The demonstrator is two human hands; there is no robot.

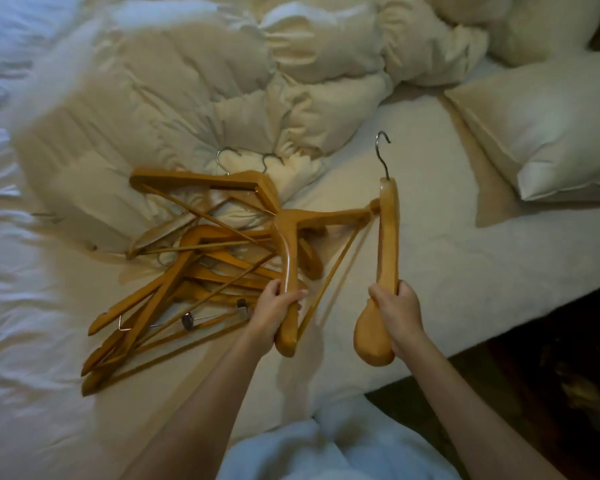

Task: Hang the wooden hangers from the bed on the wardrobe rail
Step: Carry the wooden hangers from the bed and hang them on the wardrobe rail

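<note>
Several wooden hangers (187, 271) lie in a tangled pile on the white bed (447, 265). My left hand (278, 311) grips the arm of one wooden hanger with a trouser bar (288, 244), lifted at the pile's right edge. My right hand (395, 313) grips a thick wooden hanger (388, 237) seen edge-on, its metal hook (383, 150) pointing away from me. The two held hangers sit close together, their far ends nearly meeting. No wardrobe rail is in view.
A crumpled cream duvet (222, 81) covers the far half of the bed. White pillows (551, 126) lie at the right. The bed's edge runs diagonally at lower right, with dark floor (551, 358) beyond it.
</note>
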